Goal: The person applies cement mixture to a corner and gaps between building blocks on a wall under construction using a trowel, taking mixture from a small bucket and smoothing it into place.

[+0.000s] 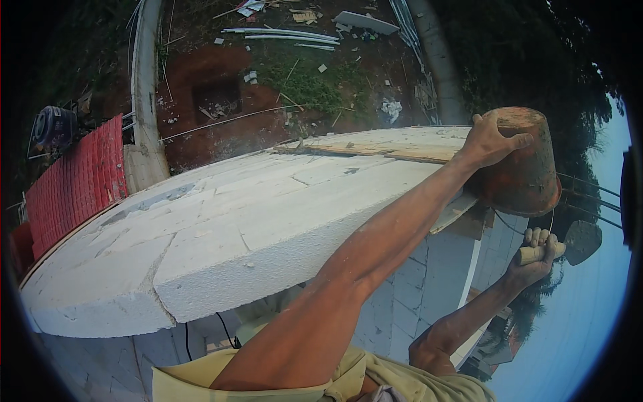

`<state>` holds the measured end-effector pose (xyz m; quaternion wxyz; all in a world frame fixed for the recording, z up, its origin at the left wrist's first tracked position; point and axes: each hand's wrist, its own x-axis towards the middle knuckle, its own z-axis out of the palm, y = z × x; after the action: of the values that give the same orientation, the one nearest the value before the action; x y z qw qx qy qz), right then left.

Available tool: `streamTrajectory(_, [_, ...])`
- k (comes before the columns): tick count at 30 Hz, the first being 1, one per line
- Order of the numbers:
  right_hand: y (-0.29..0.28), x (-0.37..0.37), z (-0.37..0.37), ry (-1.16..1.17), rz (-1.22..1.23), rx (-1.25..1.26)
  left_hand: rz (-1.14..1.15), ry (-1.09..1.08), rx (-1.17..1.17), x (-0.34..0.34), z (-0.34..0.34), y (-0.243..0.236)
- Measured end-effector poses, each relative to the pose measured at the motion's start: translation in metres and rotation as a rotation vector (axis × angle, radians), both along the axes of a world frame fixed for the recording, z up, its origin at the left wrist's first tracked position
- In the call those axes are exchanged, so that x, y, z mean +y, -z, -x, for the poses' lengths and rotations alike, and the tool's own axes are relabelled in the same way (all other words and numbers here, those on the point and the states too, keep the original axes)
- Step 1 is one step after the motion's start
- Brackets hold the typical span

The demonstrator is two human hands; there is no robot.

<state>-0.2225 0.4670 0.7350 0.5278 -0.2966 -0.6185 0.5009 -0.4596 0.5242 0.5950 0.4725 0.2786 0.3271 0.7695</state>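
At the right end of the white block wall, an orange, mortar-stained bucket (519, 171) is tipped with its base upward and its rim facing down. My left hand (492, 142) grips the bucket at its base, the fingers curled over the edge and the thumb along the side. The bucket's thin wire handle hangs below the rim, close to my right hand (541, 253). That hand is closed around the wooden grip of a trowel (583, 241), whose mortar-covered blade points right. The inside of the bucket is hidden.
The wall top (221, 221) of pale blocks crosses in front of me, with a thin wooden board (375, 153) along its far part. Red roof sheeting (77, 184) stands at left. Far below, the ground holds white pipes (281, 33) and scattered debris. Rods stick out at right.
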Motion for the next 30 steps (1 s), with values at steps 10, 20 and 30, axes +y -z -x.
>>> streamTrajectory(10, [0.005,0.001,0.005,0.082,-0.086,-0.042,-0.030,-0.057,0.012,0.000,-0.004,0.001])
streamTrajectory(20, [0.010,0.000,0.010,0.143,-0.132,-0.036,-0.040,-0.114,0.004,0.002,-0.004,0.003])
streamTrajectory(30, [0.026,-0.018,0.054,0.302,-0.225,-0.204,-0.035,-0.090,-0.063,0.007,-0.003,0.004])
